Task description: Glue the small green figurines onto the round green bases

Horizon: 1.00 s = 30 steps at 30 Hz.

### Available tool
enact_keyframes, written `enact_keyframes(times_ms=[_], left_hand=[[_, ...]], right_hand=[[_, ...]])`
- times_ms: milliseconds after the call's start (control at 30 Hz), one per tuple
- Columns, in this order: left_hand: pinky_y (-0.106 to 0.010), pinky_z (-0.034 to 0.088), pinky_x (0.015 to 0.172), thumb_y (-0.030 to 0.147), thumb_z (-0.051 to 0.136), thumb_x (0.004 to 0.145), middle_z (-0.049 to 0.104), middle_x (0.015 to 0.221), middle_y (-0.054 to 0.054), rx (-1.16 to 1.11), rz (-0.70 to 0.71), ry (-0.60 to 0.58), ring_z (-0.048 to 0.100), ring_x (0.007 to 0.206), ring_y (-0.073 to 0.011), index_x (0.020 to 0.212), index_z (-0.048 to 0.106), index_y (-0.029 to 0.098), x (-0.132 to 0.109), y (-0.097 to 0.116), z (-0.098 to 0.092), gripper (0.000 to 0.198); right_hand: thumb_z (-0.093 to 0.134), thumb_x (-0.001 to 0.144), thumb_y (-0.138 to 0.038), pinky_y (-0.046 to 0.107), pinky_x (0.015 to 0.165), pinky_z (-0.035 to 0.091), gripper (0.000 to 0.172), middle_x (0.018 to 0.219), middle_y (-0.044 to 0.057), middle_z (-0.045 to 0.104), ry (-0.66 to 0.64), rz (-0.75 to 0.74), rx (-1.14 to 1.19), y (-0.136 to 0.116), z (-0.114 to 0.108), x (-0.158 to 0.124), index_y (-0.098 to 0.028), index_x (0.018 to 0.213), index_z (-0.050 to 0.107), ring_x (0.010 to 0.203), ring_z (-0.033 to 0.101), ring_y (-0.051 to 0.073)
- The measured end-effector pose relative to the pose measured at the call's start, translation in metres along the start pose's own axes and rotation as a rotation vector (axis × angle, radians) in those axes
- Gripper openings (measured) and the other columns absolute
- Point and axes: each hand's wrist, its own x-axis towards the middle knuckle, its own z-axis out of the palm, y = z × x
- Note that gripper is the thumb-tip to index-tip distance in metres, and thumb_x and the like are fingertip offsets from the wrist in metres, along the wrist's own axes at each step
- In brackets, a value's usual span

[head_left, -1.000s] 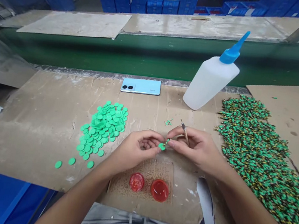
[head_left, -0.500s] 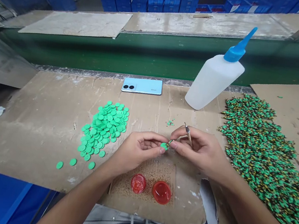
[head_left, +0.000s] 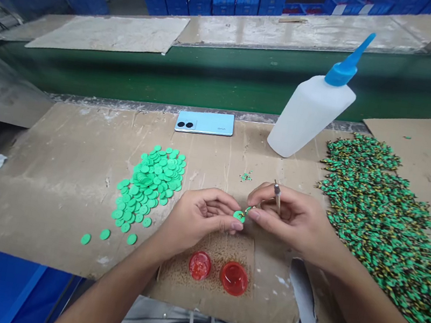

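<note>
Between thumb and fingers, my left hand [head_left: 207,212] pinches a green disc [head_left: 238,216] with small dark marks on its face. Right beside it, my right hand [head_left: 289,214] pinches a tiny green and dark piece [head_left: 249,209] at its fingertips. That hand also keeps a thin pen-like tool [head_left: 277,196] with a metal tip, which points up between the fingers. Below the hands, a small red cup [head_left: 199,266] and a wider red dish [head_left: 233,278] sit on a speckled cardboard piece [head_left: 181,276].
Loose green discs [head_left: 151,178] are heaped at left. A large pile of small green, black and yellow pieces [head_left: 375,209] covers the right side. A white squeeze bottle [head_left: 308,113] with a blue nozzle and a light-blue phone [head_left: 205,123] stand or lie at the back.
My right hand has shifted slightly right and the pen-like tool now stands more upright. The green disc has tilted more towards me, showing more of its face.
</note>
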Motion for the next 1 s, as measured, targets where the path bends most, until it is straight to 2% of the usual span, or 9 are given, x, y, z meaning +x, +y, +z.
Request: enact_keyframes(times_ms=[233,500,700,867,1000], left_hand=[[-0.013,0.060,0.075,0.010,0.088,0.075,0.081,0.085,0.002,0.062,0.045,-0.012,0.074,0.077,-0.0074,0.096,0.082,0.022,-0.0031,0.0036,-0.0012,0.024],[-0.014,0.059,0.071,0.013,0.089,0.075,0.081,0.081,0.001,0.178,0.087,0.012,0.075,0.074,-0.0089,0.089,0.080,0.020,-0.0031,0.0021,-0.0011,0.018],[-0.019,0.060,0.069,0.012,0.089,0.072,0.081,0.079,0.000,0.221,0.102,0.020,0.074,0.071,-0.0117,0.087,0.079,0.019,-0.0034,0.0010,0.0011,0.019],[-0.020,0.057,0.065,0.013,0.089,0.073,0.078,0.073,0.000,0.270,0.108,0.007,0.069,0.066,-0.0117,0.082,0.079,0.018,-0.0044,0.0018,0.0017,0.014],[-0.020,0.055,0.064,0.018,0.091,0.074,0.078,0.074,-0.001,0.322,0.148,-0.012,0.067,0.067,-0.0113,0.079,0.079,0.018,-0.0050,0.0014,0.0008,0.014]], right_hand=[[0.074,0.091,-0.041,0.026,0.056,0.042,0.021,0.077,0.002,0.063,-0.025,0.024,0.037,-0.0003,-0.0007,0.0001,-0.021,0.089,0.075,0.066,0.054,0.014],[0.068,0.093,-0.037,0.025,0.055,0.036,0.019,0.081,0.003,0.062,-0.098,0.035,0.059,-0.0024,-0.0024,-0.0014,-0.020,0.087,0.074,0.070,0.051,0.014],[0.066,0.093,-0.034,0.026,0.055,0.033,0.017,0.072,0.000,0.054,-0.156,0.052,0.037,-0.0032,-0.0050,-0.0019,-0.020,0.085,0.073,0.066,0.044,0.013],[0.064,0.096,-0.035,0.027,0.058,0.034,0.019,0.079,0.002,0.059,-0.216,0.058,0.024,-0.0030,-0.0073,-0.0033,-0.019,0.089,0.072,0.071,0.047,0.014],[0.065,0.096,-0.038,0.025,0.055,0.031,0.019,0.071,-0.003,0.052,-0.230,0.095,0.071,-0.0049,-0.0077,-0.0033,-0.020,0.094,0.070,0.061,0.040,0.011]])
